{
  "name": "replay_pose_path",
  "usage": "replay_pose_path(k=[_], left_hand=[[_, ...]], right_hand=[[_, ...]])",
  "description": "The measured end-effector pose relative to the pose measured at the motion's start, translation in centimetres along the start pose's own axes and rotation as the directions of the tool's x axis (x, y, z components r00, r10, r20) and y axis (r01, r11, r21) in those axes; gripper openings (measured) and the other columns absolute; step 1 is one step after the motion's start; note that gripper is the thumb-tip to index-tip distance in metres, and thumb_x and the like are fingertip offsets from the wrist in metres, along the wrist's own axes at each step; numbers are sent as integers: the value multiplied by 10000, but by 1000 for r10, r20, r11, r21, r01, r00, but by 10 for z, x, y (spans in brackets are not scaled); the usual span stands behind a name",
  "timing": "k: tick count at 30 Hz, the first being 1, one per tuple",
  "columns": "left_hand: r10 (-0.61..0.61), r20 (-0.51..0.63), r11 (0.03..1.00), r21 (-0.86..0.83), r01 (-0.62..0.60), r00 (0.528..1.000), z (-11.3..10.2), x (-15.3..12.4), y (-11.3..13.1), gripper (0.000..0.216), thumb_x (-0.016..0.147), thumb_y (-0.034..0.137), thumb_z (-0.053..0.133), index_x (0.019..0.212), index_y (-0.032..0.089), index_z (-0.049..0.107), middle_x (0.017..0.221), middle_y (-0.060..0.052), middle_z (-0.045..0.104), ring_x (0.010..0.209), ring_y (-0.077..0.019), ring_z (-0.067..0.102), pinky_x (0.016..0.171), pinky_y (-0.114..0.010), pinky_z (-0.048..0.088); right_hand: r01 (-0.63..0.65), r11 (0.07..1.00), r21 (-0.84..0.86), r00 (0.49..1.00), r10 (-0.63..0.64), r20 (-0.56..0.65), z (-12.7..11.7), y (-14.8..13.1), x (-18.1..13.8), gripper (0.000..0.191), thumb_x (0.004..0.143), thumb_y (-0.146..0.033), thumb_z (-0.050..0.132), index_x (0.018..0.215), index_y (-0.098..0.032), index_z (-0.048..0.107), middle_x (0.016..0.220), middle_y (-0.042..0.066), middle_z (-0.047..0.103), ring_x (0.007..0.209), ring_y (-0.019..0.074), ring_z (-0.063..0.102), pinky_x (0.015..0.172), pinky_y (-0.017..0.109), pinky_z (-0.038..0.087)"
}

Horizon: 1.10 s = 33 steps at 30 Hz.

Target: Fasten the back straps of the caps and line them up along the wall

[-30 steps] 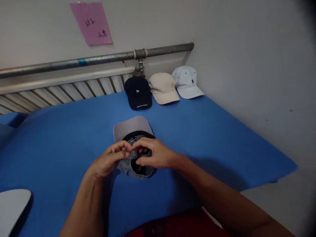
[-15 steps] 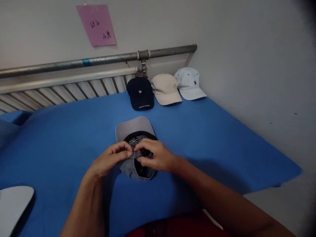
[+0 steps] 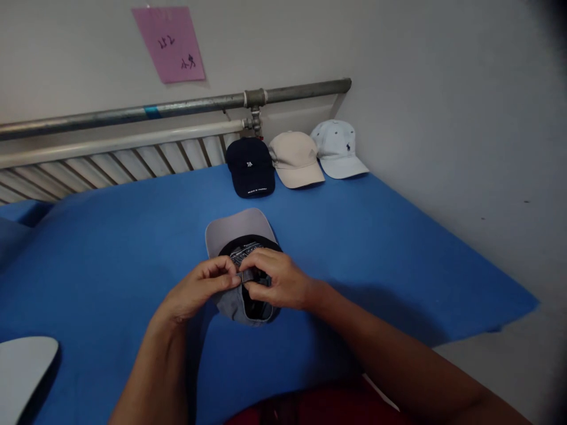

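A grey baseball cap lies upside down on the blue-covered table, its brim pointing away from me and its dark lining showing. Both hands are at the strap and buckle over the cap's rear opening. My left hand pinches the strap's left side between thumb and fingers. From the right, my right hand grips the strap beside the buckle, with its thumb and index finger bent around it. Parts of the strap are hidden behind the fingers.
A navy cap, a beige cap and a pale blue cap stand in a row at the table's back. Behind run a radiator and a metal pipe. A white board lies at lower left.
The view has shifted very slightly. My fingers have moved a little at the strap, and the buckle shows more plainly between them. The cap stays in place.
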<state>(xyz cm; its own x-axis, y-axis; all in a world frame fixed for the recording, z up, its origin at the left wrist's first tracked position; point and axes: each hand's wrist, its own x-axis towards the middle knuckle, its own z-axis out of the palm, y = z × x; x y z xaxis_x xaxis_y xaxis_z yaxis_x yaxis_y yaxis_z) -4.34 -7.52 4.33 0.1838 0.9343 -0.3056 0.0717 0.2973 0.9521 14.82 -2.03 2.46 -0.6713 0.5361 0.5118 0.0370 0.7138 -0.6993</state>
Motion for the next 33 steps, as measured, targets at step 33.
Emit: replay_pose_path(k=[33], left_hand=[[-30,89,999,-16,31,996,-5,-5,1,105,691,280,777,746,202,733,653,13,652,615,-81,560,616,-191,430]], right_hand=[[-472,780,412,875,354,331,-18,-8,4,267,726,-95,602,972,-199,610,737,-46,607,683,93,577,679,247,456]])
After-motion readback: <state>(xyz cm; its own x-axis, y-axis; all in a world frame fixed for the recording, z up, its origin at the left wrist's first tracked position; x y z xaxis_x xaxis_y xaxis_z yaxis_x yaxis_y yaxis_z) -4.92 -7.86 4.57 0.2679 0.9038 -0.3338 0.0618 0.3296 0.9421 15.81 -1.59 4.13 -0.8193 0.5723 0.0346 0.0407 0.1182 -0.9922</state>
